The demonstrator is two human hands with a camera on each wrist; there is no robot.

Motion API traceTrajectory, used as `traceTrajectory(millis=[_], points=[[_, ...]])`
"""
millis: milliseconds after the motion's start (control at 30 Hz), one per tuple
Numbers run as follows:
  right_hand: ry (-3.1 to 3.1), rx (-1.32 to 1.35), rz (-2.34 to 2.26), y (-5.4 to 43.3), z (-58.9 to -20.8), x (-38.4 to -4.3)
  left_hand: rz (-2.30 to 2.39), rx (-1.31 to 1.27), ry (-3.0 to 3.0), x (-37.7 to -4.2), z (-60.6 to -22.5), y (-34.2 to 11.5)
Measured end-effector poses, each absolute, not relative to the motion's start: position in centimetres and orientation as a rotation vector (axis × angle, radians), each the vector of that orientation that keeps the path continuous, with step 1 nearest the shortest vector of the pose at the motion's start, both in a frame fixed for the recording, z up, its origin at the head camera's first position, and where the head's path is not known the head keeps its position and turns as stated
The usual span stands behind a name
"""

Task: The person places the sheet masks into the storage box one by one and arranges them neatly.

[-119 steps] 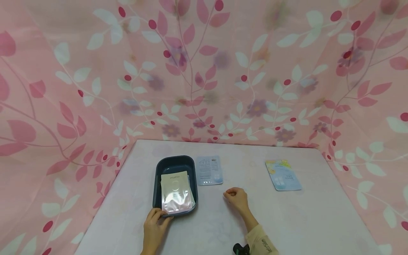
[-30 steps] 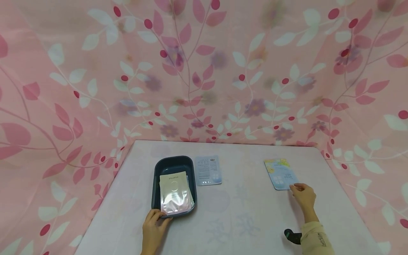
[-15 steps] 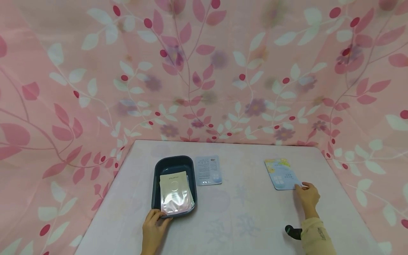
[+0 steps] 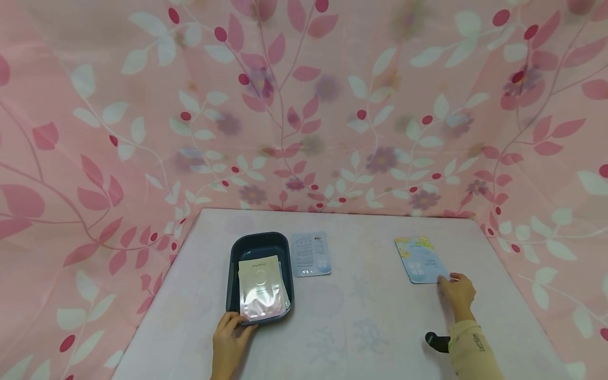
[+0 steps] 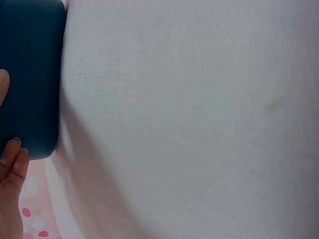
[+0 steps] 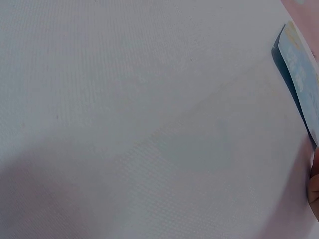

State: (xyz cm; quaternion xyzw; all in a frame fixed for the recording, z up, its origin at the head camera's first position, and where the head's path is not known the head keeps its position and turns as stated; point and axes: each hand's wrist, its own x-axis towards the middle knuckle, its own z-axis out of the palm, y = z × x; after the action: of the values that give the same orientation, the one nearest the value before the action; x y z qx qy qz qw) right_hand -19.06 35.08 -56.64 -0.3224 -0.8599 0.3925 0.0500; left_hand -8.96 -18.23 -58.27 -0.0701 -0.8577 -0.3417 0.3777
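Your left hand grips the tray at its near end, a foil pack inside. Just right lies a blue pack; farther right on the table, a yellow-blue pack, its near right corner pinched by your right hand.

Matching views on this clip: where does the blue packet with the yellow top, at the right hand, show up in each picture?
Head: the blue packet is right of centre, its near corner at the right hand.
Left wrist: not in it.
Right wrist: at the right edge, mostly upper half, partly cut off.
Shared landmark: the white tabletop, in all three.
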Motion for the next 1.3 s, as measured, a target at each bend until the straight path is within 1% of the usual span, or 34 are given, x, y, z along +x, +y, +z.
traceTrajectory(millis=[467, 633, 867, 967, 1133, 1300], points=[[-2.649, -0.928, 1.176, 35.0, -56.7, -19.5, -0.873, -0.215, -2.152, -8.9, -58.3, -18.3], [-2.669, -0.951, 1.215, 35.2, -56.5, -19.8, -0.875, -0.223, -2.147, -9.0, -58.2, -18.3], [-2.57, -1.05, 1.525, 35.9, -55.6, -19.8, -0.869, -0.217, -2.154, -8.9, -58.2, -18.3], [-2.519, -1.032, 1.675, 36.2, -55.3, -19.7, -0.864, -0.217, -2.154, -8.9, -58.2, -18.2], [-2.319, -1.003, 2.053, 36.5, -55.1, -19.4, -0.861, -0.206, -2.166, -8.9, -58.3, -18.3], [-2.23, -1.01, 2.185, 36.3, -54.7, -19.2, -0.86, -0.203, -2.17, -8.9, -58.4, -18.3]])
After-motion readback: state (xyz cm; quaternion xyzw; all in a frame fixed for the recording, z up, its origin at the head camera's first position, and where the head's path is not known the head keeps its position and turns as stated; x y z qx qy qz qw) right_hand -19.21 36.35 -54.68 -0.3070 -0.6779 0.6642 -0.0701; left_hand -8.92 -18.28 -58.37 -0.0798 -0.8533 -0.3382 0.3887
